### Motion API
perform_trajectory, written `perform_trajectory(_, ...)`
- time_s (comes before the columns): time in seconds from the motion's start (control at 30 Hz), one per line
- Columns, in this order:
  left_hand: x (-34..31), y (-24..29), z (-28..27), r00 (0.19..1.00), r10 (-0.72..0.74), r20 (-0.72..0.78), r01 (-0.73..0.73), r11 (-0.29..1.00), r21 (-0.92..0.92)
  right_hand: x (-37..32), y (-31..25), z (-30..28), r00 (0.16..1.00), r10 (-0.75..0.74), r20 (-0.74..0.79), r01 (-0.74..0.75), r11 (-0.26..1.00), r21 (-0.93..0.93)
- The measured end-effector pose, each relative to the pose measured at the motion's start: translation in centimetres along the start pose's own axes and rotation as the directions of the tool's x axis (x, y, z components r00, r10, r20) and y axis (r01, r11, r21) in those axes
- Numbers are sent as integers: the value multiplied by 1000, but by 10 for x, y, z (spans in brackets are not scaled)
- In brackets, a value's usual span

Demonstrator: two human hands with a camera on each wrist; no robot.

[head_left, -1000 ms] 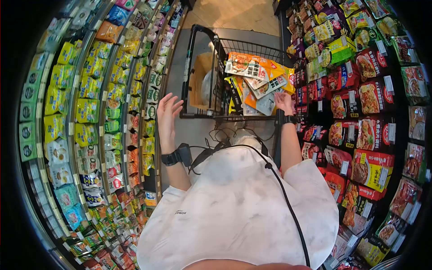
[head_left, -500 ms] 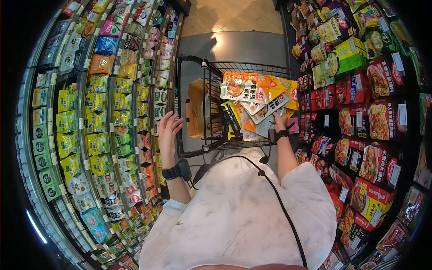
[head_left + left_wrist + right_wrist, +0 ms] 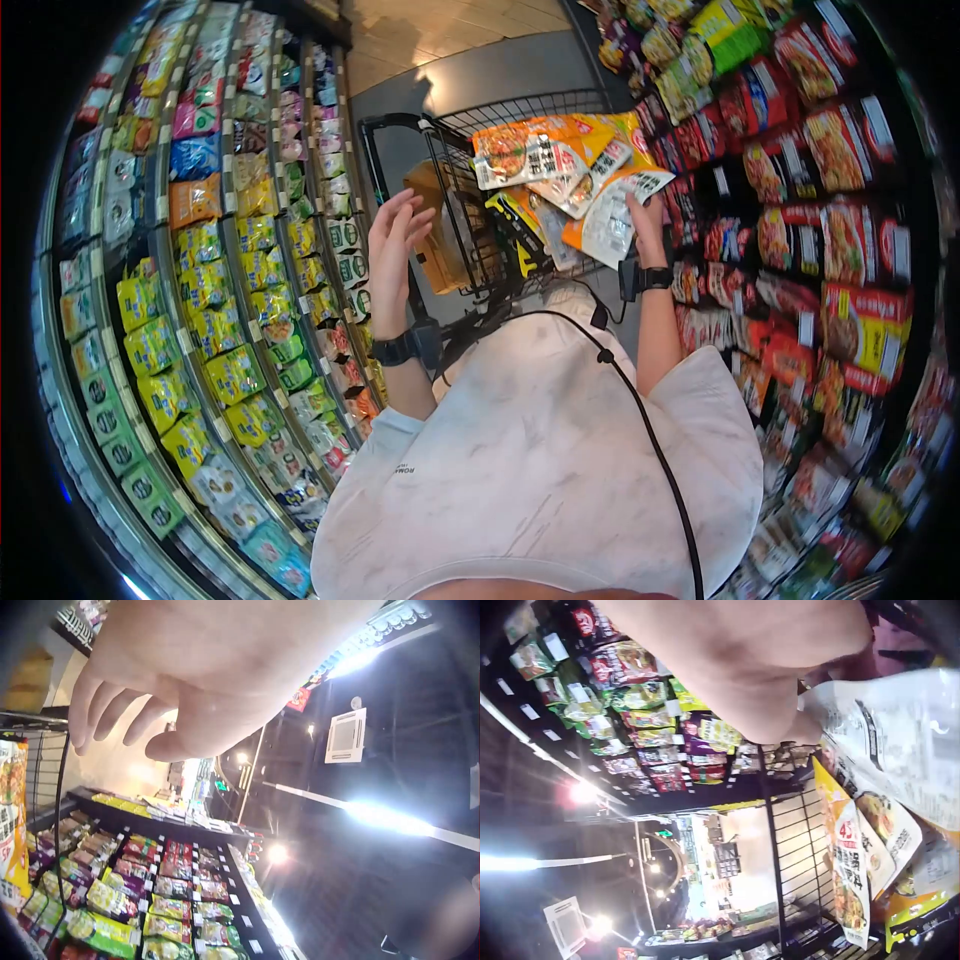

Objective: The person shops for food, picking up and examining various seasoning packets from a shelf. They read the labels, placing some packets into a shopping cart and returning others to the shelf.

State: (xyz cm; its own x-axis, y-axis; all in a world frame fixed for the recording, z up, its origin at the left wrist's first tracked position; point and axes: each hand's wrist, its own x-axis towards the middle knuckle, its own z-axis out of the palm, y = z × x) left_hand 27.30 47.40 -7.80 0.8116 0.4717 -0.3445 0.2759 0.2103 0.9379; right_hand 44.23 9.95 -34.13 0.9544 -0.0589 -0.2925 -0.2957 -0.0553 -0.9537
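My right hand point(image 3: 648, 228) pinches the right edge of a white and silver seasoning packet point(image 3: 612, 220) with an orange corner, held at the near right side of the shopping cart point(image 3: 520, 104). In the right wrist view this packet point(image 3: 907, 739) shows a pale, shiny face beside the hand. Several orange and white food packets point(image 3: 510, 160) lie heaped in the wire basket beyond it. A black and yellow packet point(image 3: 515, 222) lies at the pile's left. My left hand point(image 3: 393, 255) is raised left of the cart, fingers loosely bent, holding nothing.
Shelves of yellow and green packets point(image 3: 205, 310) run along the left. Close on the right stand racks of red and black seasoning packets point(image 3: 845, 235). A cardboard box point(image 3: 432, 235) sits at the cart's left end. A black cable point(image 3: 650, 430) crosses the white shirt.
My right hand has taken hold of the white and silver packet and raised it from the pile, turned toward the right. My left hand stays raised and holds nothing. The head view has tilted.
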Motion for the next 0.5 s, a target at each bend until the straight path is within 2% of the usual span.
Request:
perform_trajectory(0.03, -1, 1, 1, 999, -2, 49, 2, 1000, 7, -26, -34, 4, 996, -10, -89, 9, 1000, -17)
perform_trajectory(0.07, -2, -1, 1, 995, 0, 99, -1, 1000, 12, -35, -34, -4, 986, -118, -120, 107, 990, -96)
perform_trajectory(0.13, -7, -8, -1, 977, 15, 211, -15, 1000, 0, -73, -69, -10, 970, -158, -186, 140, 984, -108)
perform_trajectory(0.17, -12, -8, -3, 967, 15, 255, -16, 1000, 4, -93, -88, -11, 972, -150, -180, 152, 988, -1)
perform_trajectory(0.27, -26, -14, -12, 932, 18, 362, -13, 1000, -17, -148, -132, -11, 953, -137, -270, 157, 986, 52)
perform_trajectory(0.3, -29, -19, -16, 917, 22, 399, -11, 999, -32, -160, -144, -7, 936, -189, -296, 200, 980, 9)
perform_trajectory(0.4, -44, -28, -21, 883, 10, 469, 5, 1000, -31, -221, -186, -3, 937, -166, -306, 255, 926, 278)
perform_trajectory(0.5, -57, -30, -24, 838, -5, 545, 17, 1000, -18, -263, -212, 0, 949, -151, -277, 249, 898, 363)
